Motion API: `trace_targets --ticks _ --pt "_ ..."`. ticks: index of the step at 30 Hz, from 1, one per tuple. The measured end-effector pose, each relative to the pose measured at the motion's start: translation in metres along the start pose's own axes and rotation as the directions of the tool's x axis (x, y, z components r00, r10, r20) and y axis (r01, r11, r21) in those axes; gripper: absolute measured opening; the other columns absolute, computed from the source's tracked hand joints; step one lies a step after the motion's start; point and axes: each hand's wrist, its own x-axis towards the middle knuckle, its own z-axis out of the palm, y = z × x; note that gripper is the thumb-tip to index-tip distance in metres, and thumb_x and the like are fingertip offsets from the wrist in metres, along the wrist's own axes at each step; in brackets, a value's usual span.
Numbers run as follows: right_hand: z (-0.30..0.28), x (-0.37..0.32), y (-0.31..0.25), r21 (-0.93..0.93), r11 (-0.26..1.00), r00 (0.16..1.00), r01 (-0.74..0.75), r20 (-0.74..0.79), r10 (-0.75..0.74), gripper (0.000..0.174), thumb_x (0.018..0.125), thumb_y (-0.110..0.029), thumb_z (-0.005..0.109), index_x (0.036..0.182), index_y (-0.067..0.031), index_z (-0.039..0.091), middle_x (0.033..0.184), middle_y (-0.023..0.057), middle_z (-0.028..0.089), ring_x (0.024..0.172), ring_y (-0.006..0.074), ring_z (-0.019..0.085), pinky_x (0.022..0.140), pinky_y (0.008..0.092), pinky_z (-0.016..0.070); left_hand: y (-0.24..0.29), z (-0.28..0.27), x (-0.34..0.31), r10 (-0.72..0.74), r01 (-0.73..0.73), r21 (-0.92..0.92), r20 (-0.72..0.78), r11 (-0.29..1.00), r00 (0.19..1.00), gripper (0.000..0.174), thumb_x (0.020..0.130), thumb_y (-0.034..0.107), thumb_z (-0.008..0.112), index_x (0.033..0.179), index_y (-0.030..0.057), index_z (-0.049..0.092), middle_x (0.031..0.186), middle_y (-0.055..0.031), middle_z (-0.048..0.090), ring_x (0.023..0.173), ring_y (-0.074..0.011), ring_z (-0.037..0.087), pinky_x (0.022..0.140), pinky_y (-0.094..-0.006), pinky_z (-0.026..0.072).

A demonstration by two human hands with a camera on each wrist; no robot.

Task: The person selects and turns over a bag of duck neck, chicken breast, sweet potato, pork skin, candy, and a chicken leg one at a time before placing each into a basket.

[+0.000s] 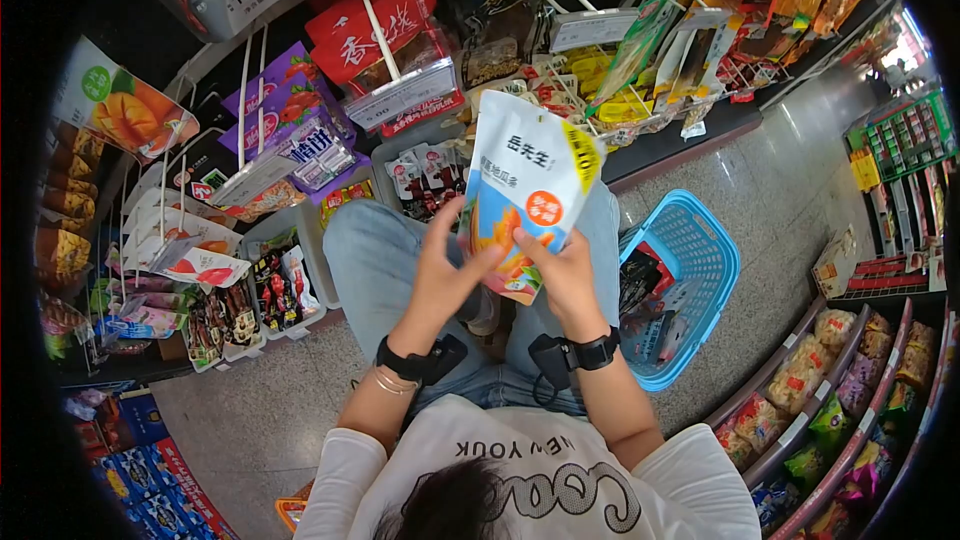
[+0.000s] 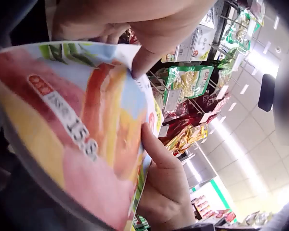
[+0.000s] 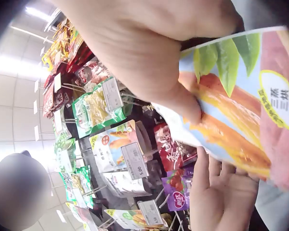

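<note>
Both hands hold up a white and blue snack pouch (image 1: pixel 517 165) of sweet potato strips over the person's knees, its printed front facing the head camera. My left hand (image 1: pixel 450 275) grips its lower left side, thumb on the front and fingers reaching behind. On the lower right, my right hand (image 1: pixel 565 275) pinches it with the thumb pressed on the front. In the left wrist view, the pouch's lower part (image 2: pixel 101 130) shows a printed weight. The right wrist view shows orange strips and green leaves on the pouch (image 3: pixel 226 101).
A blue plastic basket (image 1: pixel 735 280) with several packages stands on the floor at the right. Hanging snack bags, including a red bag (image 1: pixel 375 25) and a purple bag (image 1: pixel 290 105), fill the rack ahead. Grey bins (image 1: pixel 325 285) sit below. Snack shelves (image 1: pixel 765 420) line the lower right.
</note>
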Motion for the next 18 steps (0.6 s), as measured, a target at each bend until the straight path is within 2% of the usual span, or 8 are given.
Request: trace_targets --ticks 1,2,4,7,10,11,14,18 --pt "0.004 -0.001 -0.001 -0.018 0.999 0.999 0.03 0.022 -0.03 0.039 0.082 -0.004 0.065 0.116 0.0064 0.051 0.106 0.0107 0.062 0.094 0.0132 0.06 0.08 0.0269 0.049 0.002 0.005 0.001 0.098 -0.102 0.031 0.1 0.994 0.99 0.093 0.068 0.034 0.078 0.138 -0.0017 0.029 0.138 -0.0174 0.035 0.133 -0.0258 0.027 0.108 -0.0378 0.0225" --pt "0.007 -0.001 -0.002 -0.036 0.998 0.997 0.06 0.044 -0.059 0.04 0.082 -0.004 0.065 0.118 0.0071 0.05 0.108 0.0116 0.062 0.096 0.0137 0.059 0.081 0.0273 0.0486 0.004 0.016 -0.004 0.142 -0.142 -0.007 0.103 0.99 0.984 0.096 0.067 0.032 0.08 0.14 0.0001 0.026 0.141 -0.0163 0.031 0.133 -0.0257 0.027 0.108 -0.0378 0.0245" --pt "0.012 -0.005 -0.002 0.039 0.999 0.993 -0.005 0.116 0.001 0.049 0.083 -0.003 0.065 0.126 0.0066 0.045 0.122 0.016 0.054 0.11 0.0169 0.053 0.091 0.0285 0.0437 -0.001 0.021 -0.003 0.073 -0.06 -0.103 0.127 0.993 0.989 0.101 0.064 0.028 0.083 0.141 0.0011 0.023 0.144 -0.0155 0.025 0.134 -0.0246 0.025 0.107 -0.0364 0.0271" --pt "0.013 -0.011 -0.002 0.047 0.998 0.981 0.049 0.183 -0.057 0.051 0.086 -0.01 0.063 0.132 0.0029 0.042 0.131 0.0162 0.047 0.121 0.0191 0.044 0.098 0.029 0.0387 0.006 0.014 0.002 0.113 -0.065 -0.305 0.143 0.95 0.983 0.1 0.063 0.028 0.084 0.137 -0.0067 0.026 0.136 -0.0214 0.036 0.125 -0.0267 0.039 0.103 -0.0373 0.0331" --pt "0.01 -0.017 -0.02 0.016 0.995 0.963 -0.094 0.256 0.087 0.046 0.09 -0.018 0.058 0.129 0.0023 0.046 0.131 0.0138 0.049 0.122 0.0186 0.044 0.099 0.0304 0.0376 0.003 0.008 0.004 -0.044 0.095 -0.318 0.165 0.943 0.985 0.078 0.074 0.025 0.077 0.132 -0.0058 0.035 0.129 -0.015 0.047 0.114 -0.0213 0.049 0.096 -0.0337 0.0398" --pt "0.011 -0.02 -0.019 0.021 0.997 0.952 -0.07 0.3 0.061 0.042 0.094 -0.023 0.053 0.128 0.001 0.048 0.131 0.0122 0.049 0.122 0.0183 0.044 0.1 0.0311 0.0368 0.006 0.006 0.003 -0.072 0.097 -0.412 0.075 0.906 0.995 0.051 0.084 0.02 0.067 0.124 -0.0043 0.046 0.117 -0.0097 0.057 0.102 -0.0165 0.056 0.088 -0.0304 0.0447" --pt "0.013 -0.019 -0.011 0.025 0.999 0.952 -0.028 0.307 0.019 0.038 0.091 -0.016 0.057 0.125 0.0005 0.051 0.128 0.0126 0.051 0.117 0.0176 0.048 0.097 0.0307 0.0393 0.008 -0.008 0.005 -0.283 0.227 -0.587 -0.004 0.777 0.959 0.039 0.087 0.017 0.063 0.118 -0.0034 0.053 0.11 -0.0095 0.061 0.097 -0.0163 0.058 0.085 -0.0296 0.0461" --pt "-0.003 0.0 -0.009 -0.074 0.995 0.993 0.066 0.108 -0.058 0.038 0.085 -0.01 0.064 0.119 0.0006 0.053 0.119 0.0119 0.057 0.107 0.0166 0.053 0.092 0.0304 0.0421 0.006 -0.018 0.004 -0.278 0.224 -0.637 0.015 0.737 0.96 0.036 0.088 0.016 0.062 0.117 -0.0032 0.053 0.111 -0.0103 0.061 0.097 -0.0165 0.06 0.083 -0.0292 0.0475"
